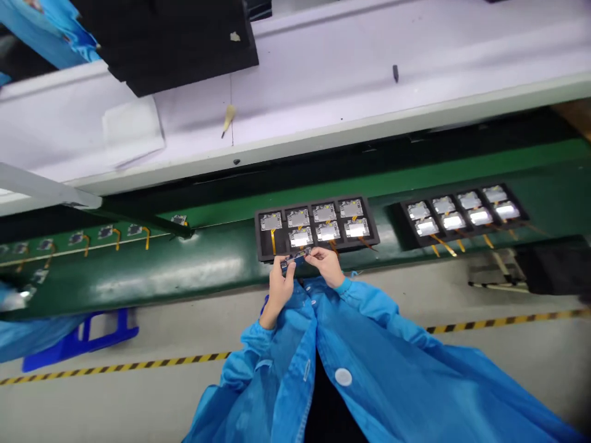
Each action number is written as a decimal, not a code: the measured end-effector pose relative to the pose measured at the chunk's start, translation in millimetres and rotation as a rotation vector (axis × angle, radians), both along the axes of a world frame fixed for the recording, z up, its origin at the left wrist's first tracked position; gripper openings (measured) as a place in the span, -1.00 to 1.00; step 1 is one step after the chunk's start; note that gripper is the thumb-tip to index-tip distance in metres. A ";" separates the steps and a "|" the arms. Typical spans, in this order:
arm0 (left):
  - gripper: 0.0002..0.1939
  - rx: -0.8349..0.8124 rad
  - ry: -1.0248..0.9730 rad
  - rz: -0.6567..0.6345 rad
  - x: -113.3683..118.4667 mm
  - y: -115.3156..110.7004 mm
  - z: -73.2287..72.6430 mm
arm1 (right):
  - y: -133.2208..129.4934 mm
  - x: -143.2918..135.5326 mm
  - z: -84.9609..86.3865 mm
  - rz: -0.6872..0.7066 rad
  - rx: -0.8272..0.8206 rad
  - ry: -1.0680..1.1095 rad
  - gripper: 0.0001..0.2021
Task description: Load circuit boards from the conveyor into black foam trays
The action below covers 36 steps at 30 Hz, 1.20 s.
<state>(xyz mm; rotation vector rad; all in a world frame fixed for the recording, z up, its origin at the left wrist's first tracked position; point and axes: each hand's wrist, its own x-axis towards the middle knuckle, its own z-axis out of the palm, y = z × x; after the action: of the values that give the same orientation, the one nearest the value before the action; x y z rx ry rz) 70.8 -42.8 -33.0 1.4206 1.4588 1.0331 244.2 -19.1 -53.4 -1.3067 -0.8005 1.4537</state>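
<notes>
Between my hands, just off the front edge of a black foam tray (259,237), is a small circuit board (298,256). My left hand (281,283) pinches its left end and my right hand (327,264) pinches the right end. The tray holds several circuit boards (324,213) in two rows of pockets. Its front left pocket has no board, only an orange flex cable (273,241) hanging down from the board behind it. Other orange cables stick out over the tray's front edge.
Right of my tray, a second black tray (412,237) holds boards with cables. Several loose boards (106,232) lie along the green bench (207,264) at left. A white shelf (323,92) runs above, bearing black sheets (184,49). A blue stool (83,344) and a co-worker's sleeve (28,338) are at left.
</notes>
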 end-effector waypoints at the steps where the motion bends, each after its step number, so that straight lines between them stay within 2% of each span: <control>1: -0.65 -0.003 0.022 0.013 -1.0 0.4 -1.9 | 1.9 -2.2 -1.1 0.009 -0.007 0.021 -0.43; 7: -0.60 0.047 0.083 0.055 -4.1 6.4 -3.6 | 15.9 -9.4 -8.1 0.043 -0.022 0.163 -0.40; 11: -0.61 0.030 0.035 0.063 -2.2 9.9 -2.7 | 23.5 -7.7 -16.0 0.072 0.029 0.122 -0.42; 13: -0.62 0.003 0.004 0.073 -4.3 15.7 -6.8 | 26.4 -8.7 -21.2 0.103 0.040 0.116 -0.43; 16: -0.61 -0.048 -0.065 0.129 -17.2 35.5 -22.3 | 30.1 -12.3 -28.3 0.173 0.004 0.165 -0.45; 21: -0.72 -0.239 -0.174 0.386 -55.9 83.8 -56.2 | 31.5 -0.4 -32.2 0.164 -0.068 0.144 -0.52; 24: -0.82 -0.282 -0.113 0.389 -67.5 102.3 -71.8 | 28.2 20.6 -30.3 0.155 -0.043 0.092 -0.54; 28: -0.86 -0.319 0.002 0.305 -61.7 108.0 -88.1 | 23.8 49.7 -27.4 0.040 -0.057 0.061 -0.52; 31: -0.70 -0.270 0.185 0.288 -61.8 104.8 -93.8 | 25.4 72.0 -27.4 -0.115 -0.059 0.055 -0.53; 34: -0.53 -0.142 0.351 0.314 -80.9 100.9 -91.0 | 32.4 102.3 -32.6 -0.254 -0.033 0.024 -0.56; 36: -0.57 -0.082 0.437 0.336 -100.1 98.7 -87.2 | 39.0 128.6 -40.7 -0.342 -0.025 -0.048 -0.58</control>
<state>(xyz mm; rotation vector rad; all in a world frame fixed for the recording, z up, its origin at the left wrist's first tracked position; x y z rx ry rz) -29.3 55.9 -120.3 1.4301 2.0878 0.8780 372.7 19.9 -94.1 -1.4234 -0.5567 1.1670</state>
